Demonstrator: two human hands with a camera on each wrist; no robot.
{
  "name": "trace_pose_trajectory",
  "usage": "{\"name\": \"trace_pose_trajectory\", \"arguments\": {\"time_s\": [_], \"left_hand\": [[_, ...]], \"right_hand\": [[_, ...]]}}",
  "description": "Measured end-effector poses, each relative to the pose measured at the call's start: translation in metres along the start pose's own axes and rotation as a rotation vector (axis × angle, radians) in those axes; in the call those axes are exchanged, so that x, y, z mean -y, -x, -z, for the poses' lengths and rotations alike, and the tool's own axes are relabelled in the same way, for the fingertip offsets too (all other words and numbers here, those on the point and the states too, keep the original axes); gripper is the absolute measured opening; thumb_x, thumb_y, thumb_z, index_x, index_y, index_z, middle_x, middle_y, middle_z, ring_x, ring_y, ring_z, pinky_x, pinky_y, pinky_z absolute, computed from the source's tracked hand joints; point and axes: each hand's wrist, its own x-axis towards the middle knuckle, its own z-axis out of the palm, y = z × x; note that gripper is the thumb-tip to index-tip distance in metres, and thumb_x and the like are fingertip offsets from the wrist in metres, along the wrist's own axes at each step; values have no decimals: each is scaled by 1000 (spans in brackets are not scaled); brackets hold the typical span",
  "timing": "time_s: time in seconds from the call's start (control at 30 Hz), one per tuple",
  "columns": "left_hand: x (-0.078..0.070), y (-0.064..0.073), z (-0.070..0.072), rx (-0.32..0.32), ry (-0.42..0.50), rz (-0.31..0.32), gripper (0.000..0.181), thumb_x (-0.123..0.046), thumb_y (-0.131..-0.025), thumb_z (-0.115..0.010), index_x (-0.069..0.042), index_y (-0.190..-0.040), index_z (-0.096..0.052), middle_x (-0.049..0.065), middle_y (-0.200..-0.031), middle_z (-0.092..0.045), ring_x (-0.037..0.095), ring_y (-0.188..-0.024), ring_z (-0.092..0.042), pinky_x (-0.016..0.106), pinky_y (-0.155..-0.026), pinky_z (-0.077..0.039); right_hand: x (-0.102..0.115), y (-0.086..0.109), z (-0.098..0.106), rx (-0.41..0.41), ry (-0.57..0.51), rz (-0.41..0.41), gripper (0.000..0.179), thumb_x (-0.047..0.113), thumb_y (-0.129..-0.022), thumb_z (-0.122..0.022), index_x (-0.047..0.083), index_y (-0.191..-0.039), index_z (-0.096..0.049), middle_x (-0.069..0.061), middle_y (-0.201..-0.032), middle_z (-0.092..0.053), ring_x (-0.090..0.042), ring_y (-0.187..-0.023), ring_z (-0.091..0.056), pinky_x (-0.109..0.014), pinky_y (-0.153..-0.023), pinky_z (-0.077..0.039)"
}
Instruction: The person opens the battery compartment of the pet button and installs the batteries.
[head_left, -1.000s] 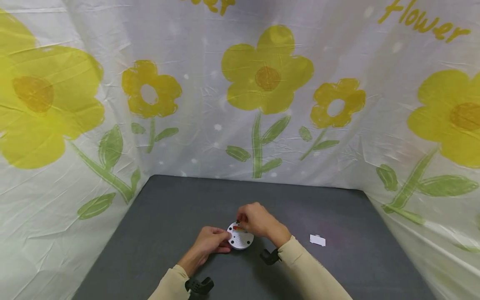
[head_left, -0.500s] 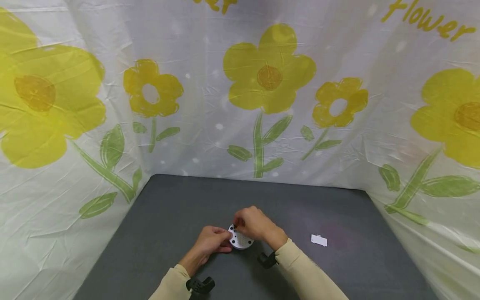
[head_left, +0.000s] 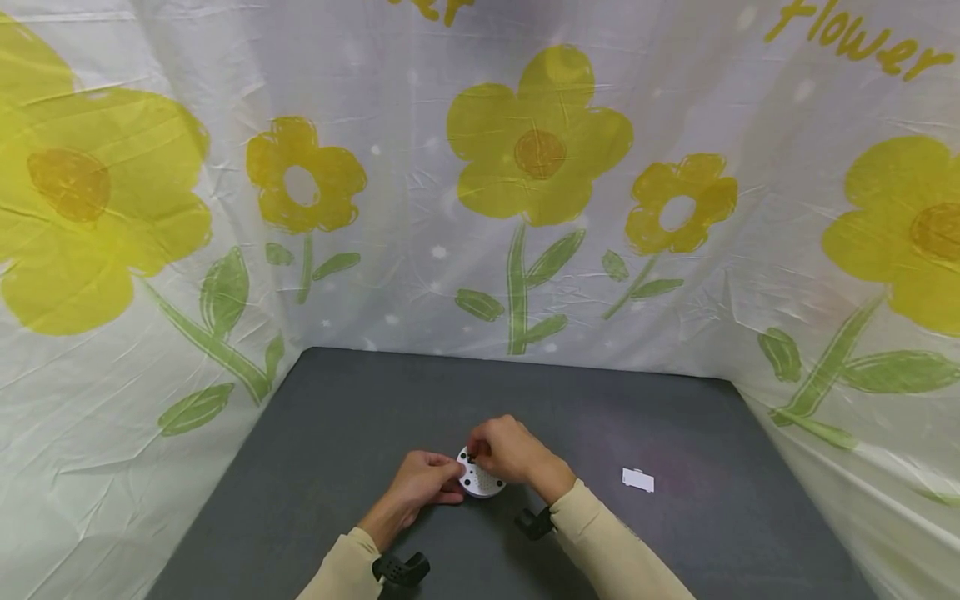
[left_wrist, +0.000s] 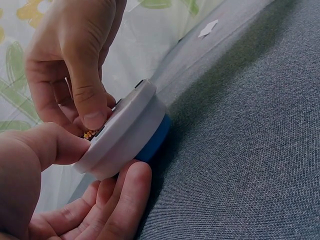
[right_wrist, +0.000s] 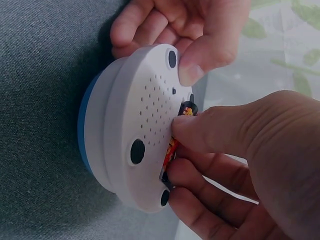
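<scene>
A round white device (head_left: 483,481) with a blue front lies face down, its back with small speaker holes and black round feet turned up. My left hand (head_left: 422,482) grips its left rim, thumb on the back and fingers underneath. At the battery slot, my right hand (head_left: 513,452) pinches a small battery (right_wrist: 189,108) with yellow, red and black print, thumb on top of it. Part of the battery's red side shows below the thumb in the right wrist view; in the left wrist view only a yellow-orange bit peeks out. My fingers hide most of the slot.
A small white battery cover (head_left: 637,480) lies on the dark grey tabletop (head_left: 360,400), right of the hands. A white curtain (head_left: 390,275) printed with yellow flowers rises behind and beside the table. Black camera mounts (head_left: 401,571) sit at both wrists.
My right hand has moved slightly left and down over the slot, covering the red and yellow batteries seen a second ago. The left hand keeps its grip on the device.
</scene>
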Motion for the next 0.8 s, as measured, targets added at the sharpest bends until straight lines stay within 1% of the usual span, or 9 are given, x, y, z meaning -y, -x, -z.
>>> {"name": "trace_pose_trajectory", "arguments": {"time_s": [0.07, 0.17, 0.23, 0.33, 0.4, 0.43, 0.57, 0.67, 0.8], "left_hand": [[1, 0, 0, 2, 4, -2, 22, -8, -96, -74, 10, -109, -72, 9, -83, -78, 16, -73, -77, 31, -68, -69], [1, -1, 0, 5, 8, -5, 22, -7, -96, -73, 10, -108, -71, 10, -83, -78, 16, -73, -77, 31, -68, -69], [2, -1, 0, 7, 13, -5, 22, -7, -95, -73, 11, -108, -71, 9, -83, -78, 16, -73, -77, 31, -68, -69], [2, -1, 0, 9, 16, -7, 22, -7, -95, -73, 11, -108, -71, 9, -83, -78, 16, -73, -76, 31, -68, -69], [1, -1, 0, 11, 18, -6, 22, -7, -95, -73, 10, -108, -71, 9, -83, -78, 16, -73, -76, 31, -68, -69], [0, -1, 0, 10, 16, -5, 22, -7, -95, -74, 10, -108, -71, 9, -83, -78, 16, -73, -76, 31, -68, -70], [0, 0, 0, 3, 6, -2, 21, -8, -95, -75, 10, -107, -72, 9, -84, -78, 16, -73, -77, 32, -69, -70], [0, 0, 0, 1, 1, 0, 20, -8, -95, -75, 9, -106, -73, 9, -84, -79, 16, -73, -77, 32, -68, -70], [0, 0, -1, 1, 1, -1, 19, -7, -95, -75, 9, -105, -73, 9, -83, -79, 16, -72, -77, 31, -67, -70]], "right_hand": [[-1, 1, 0, -8, 3, 8, 14, 0, -94, -76, 8, -102, -84, -4, -93, -80, -9, -76, -68, -21, -64, -55], [-2, 2, 0, -48, 21, 11, 11, 5, -96, -76, 8, -104, -83, -4, -91, -78, -11, -76, -67, -24, -64, -56], [-2, 2, 0, -78, 44, -16, 10, 10, -98, -76, 8, -105, -83, -5, -93, -77, -15, -80, -69, -29, -67, -59], [-2, 4, -1, -103, 62, -85, 17, 20, -100, -77, 7, -109, -82, -8, -98, -77, -22, -88, -72, -38, -73, -62], [-1, 5, -2, -89, 49, -153, 25, 28, -101, -77, 6, -112, -81, -10, -102, -79, -24, -90, -73, -39, -72, -63], [0, 5, -2, -79, 38, -185, 29, 32, -102, -77, 5, -114, -80, -11, -104, -79, -24, -88, -73, -39, -70, -62], [2, 5, -5, -36, 0, -296, 39, 41, -103, -75, 6, -119, -80, -12, -108, -81, -20, -81, -71, -33, -62, -58], [2, 4, -8, -14, -6, -339, 42, 42, -102, -77, 5, -121, -81, -13, -109, -81, -18, -78, -71, -30, -60, -57], [1, 2, -10, 9, -27, -371, 43, 40, -100, -79, 3, -122, -80, -14, -108, -80, -19, -76, -70, -32, -59, -58]]}}
